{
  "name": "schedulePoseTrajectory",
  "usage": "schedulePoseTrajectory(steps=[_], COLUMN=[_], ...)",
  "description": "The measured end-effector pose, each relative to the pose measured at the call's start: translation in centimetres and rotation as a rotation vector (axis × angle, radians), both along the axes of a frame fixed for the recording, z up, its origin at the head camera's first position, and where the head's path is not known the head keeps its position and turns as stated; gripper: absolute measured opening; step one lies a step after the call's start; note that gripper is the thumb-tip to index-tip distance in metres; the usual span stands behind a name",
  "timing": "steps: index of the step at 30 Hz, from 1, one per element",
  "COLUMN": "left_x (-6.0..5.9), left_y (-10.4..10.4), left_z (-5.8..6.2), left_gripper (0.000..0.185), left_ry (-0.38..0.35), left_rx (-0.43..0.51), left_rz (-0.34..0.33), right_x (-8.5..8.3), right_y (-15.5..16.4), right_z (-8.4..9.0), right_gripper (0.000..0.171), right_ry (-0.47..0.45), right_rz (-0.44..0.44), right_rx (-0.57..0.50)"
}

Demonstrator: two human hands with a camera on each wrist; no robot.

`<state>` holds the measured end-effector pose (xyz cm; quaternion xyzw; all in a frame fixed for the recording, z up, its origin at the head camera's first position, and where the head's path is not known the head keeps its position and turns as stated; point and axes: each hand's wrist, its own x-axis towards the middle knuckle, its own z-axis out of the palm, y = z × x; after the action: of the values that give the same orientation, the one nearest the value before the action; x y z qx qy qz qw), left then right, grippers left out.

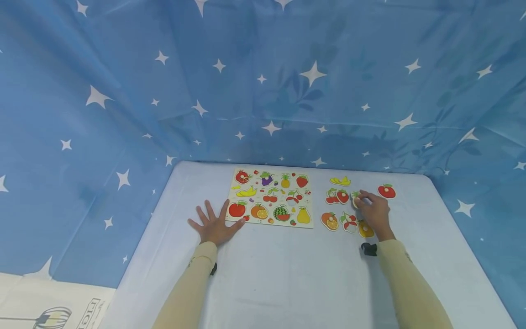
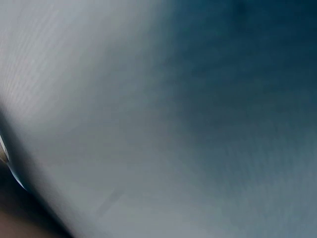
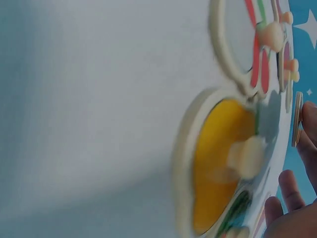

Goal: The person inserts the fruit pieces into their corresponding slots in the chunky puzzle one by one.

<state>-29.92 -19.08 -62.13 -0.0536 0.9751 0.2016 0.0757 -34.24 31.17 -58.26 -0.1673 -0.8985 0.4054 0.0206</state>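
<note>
My left hand [image 1: 214, 228] rests with fingers spread on the table, its thumb and forefinger over the left edge of a fruit puzzle board [image 1: 269, 224]. With thumb and fingertips, my right hand [image 1: 375, 214] pinches a fruit puzzle piece [image 3: 297, 119] with a green top; the right wrist view shows it edge-on, raised off the table. Most of its picture is hidden by the fingers. Close around that hand lie a pear piece [image 1: 365, 230], a red-and-white fruit piece [image 1: 349, 224], a strawberry piece [image 1: 342, 197] and a cherry piece [image 1: 331, 197]. The left wrist view is a blur.
An orange piece [image 1: 329, 222] and a banana piece [image 1: 340, 181] lie right of the board, an apple piece [image 1: 386, 191] farther right. Loose pieces carry wooden knobs [image 3: 247, 157]. Behind the white table [image 1: 287, 274] hangs a blue star-patterned cloth [image 1: 246, 91].
</note>
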Motion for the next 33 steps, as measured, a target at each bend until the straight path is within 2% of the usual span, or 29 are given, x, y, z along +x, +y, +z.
schedulePoseTrajectory(steps=[5,10,14,21,27,33], left_x=[-0.1,-0.2,-0.2,-0.1,-0.3,-0.4], left_y=[-0.2,-0.3,-0.2,-0.2,-0.2,-0.3], left_z=[-0.5,-0.8,-1.0,-0.4,-1.1,-1.5], left_gripper=[0.107,0.107,0.108,0.107,0.107,0.107], left_ry=[0.016,0.036,0.028,0.044,0.057,0.069], left_rx=[-0.003,-0.013,-0.037,-0.007,-0.049,-0.021], left_rz=[0.003,0.008,0.001,0.006,0.004,0.014], right_x=[0.1,-0.2,-0.7,-1.6,-2.4,-3.3], right_y=[-1.2,-2.4,-3.0,-4.0,-5.7,-7.5], right_z=[0.8,1.2,1.2,1.3,1.3,0.8], right_gripper=[0.03,0.029,0.027,0.023,0.021,0.018], right_ry=[0.09,0.113,0.146,0.232,0.3,0.318], right_rz=[0.045,0.06,0.082,0.136,0.21,0.244], right_rx=[-0.023,-0.02,-0.005,-0.051,-0.066,-0.044])
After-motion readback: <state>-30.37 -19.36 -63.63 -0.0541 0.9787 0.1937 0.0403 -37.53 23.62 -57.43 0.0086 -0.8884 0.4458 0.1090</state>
